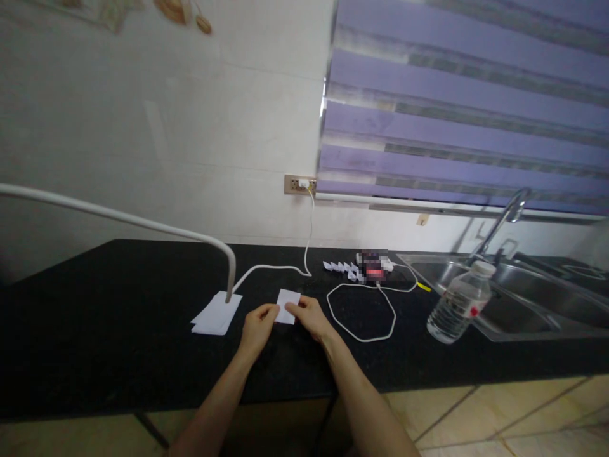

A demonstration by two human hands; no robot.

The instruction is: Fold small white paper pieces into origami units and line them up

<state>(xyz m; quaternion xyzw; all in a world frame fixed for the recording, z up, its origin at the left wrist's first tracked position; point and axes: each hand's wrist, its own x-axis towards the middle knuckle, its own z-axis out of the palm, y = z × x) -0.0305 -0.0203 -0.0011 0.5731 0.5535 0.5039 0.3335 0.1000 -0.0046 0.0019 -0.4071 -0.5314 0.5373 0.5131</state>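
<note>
A small white piece of paper (287, 298) is held upright above the dark counter, roughly rectangular. My left hand (259, 325) pinches its left edge between thumb and fingers. On the other side, my right hand (310, 316) grips the paper with the thumb lying across its front. The fingers behind the sheet are hidden. To the left of my hands lies a stack of white paper sheets (215, 319), slightly fanned. Farther back on the right sit several small folded white paper pieces (340, 268) in a row.
Beside the folded pieces is a partly blurred phone (374, 270) with a white cable (361, 341) looped on the counter (143, 355). A large water bottle (459, 304) stands before the sink (537, 295). A white bent tube (143, 222) reaches over the paper stack.
</note>
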